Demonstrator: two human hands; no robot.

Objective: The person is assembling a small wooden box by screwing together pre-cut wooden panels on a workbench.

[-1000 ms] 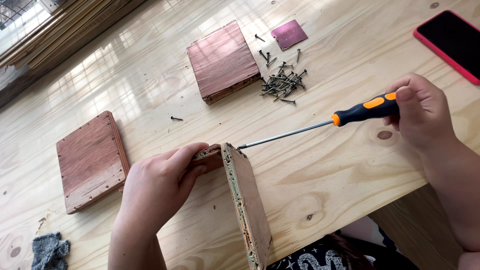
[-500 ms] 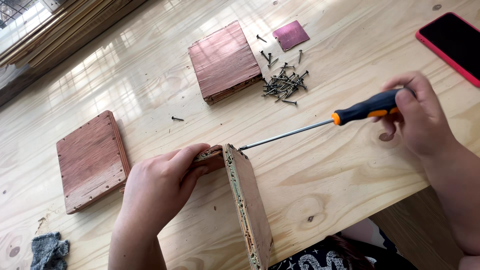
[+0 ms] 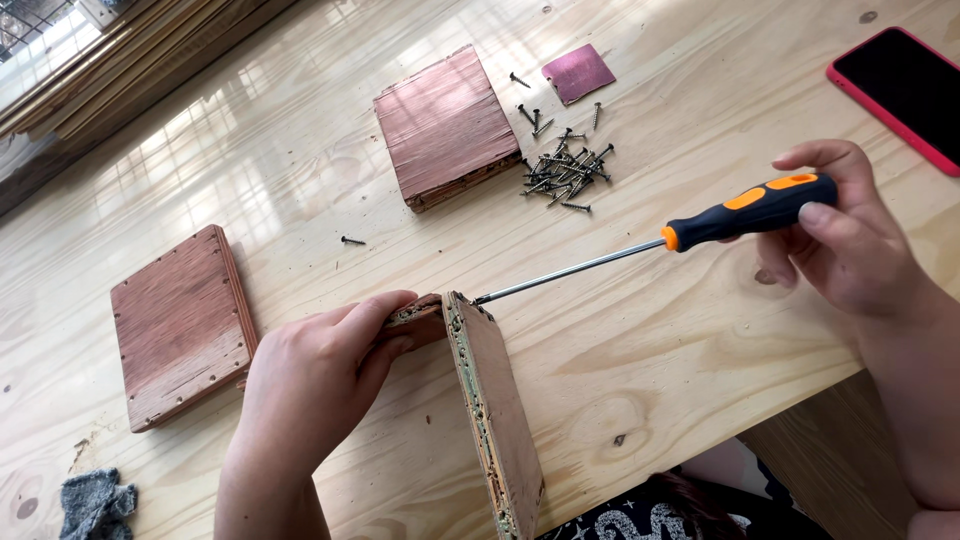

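- Plywood panel stands on edge near the surface's near edge, its long axis running from mid-surface toward me.
- I see my left hand clamped on a small wood block pressed against the panel's far end, fingers curled over the top, wrist coming in from the near edge.
- My right hand is closed around the orange-and-black handle of the screwdriver, out toward the right edge.
- Its shaft lies nearly flat and slants down-left, the tip meeting the panel's right face at the far end; I cannot tell whether it sits in a screw head.
- So the panel lies left of my right hand, a shaft's length off; the left hand is the nearer, touching the joint.
- A heap of screws lies toward the far side, between a square board and the screwdriver.
- Another board lies flat toward the left edge, a phone at the far right corner.
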